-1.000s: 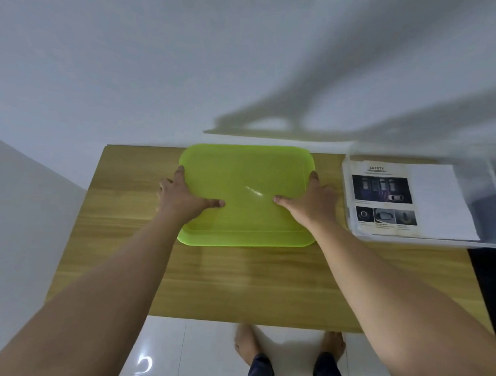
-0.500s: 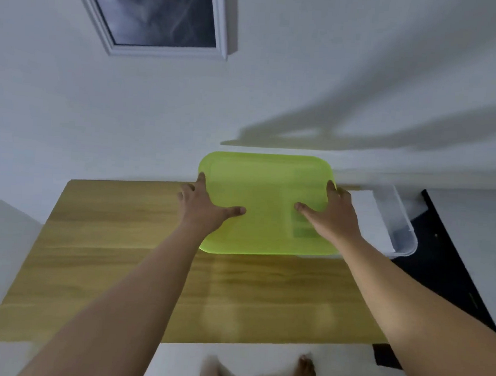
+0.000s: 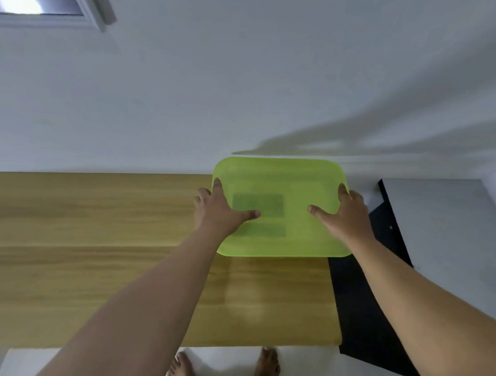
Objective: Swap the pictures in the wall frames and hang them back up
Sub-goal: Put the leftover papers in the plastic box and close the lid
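the frame (image 3: pixel 49 1) hangs on the wall at the top left corner of the view, only its lower right part in sight, glare on the glass. it lies well apart from both hands, up and to the left, so the left hand (image 3: pixel 219 212) is the nearer one for a reach to it.

neither hand is free yet. both hold a green lid (image 3: pixel 296 185) over the right end of the table (image 3: pixel 93 222), its long axis running left to right between them. each hand grips a short side, thumb spread flat on top and pointing inward, the other fingers along and past the edge; the right hand (image 3: pixel 344 214) mirrors the left. dark patches (image 3: pixel 258 206) show through the lid, probably a printed sheet beneath it. whether the lid rests on something or is held clear, i cannot tell.

the lid probably has to be put down first. bare feet (image 3: pixel 267 369) stand at the table's near edge.
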